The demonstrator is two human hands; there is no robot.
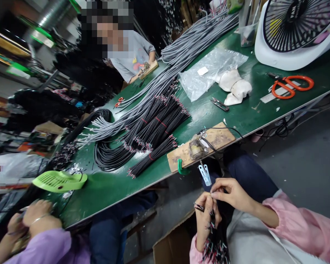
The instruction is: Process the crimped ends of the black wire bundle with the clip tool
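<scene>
Below the table edge, my left hand (205, 212) is closed round black cables whose coloured wire ends (216, 249) hang down past the wrist. My right hand (232, 192) meets it at the fingertips, thumb and forefinger pinched on what looks like a thin wire end; it is too small to make out clearly. Just above both hands a light blue clip (205, 175) sticks out from a small motor (197, 147). That motor is mounted on a wooden board (220, 135), with a green clamp (182, 167) at the board's near edge.
Bundled black cables (156, 124) and long grey cables (165, 73) cover the green table (99, 205). Orange-handled scissors (293, 86), small snips (220, 104), a plastic bag (209, 68) and a white fan (294, 55) lie rightward. A co-worker's hands (38, 216) are near a green fan (59, 181); another person sits opposite.
</scene>
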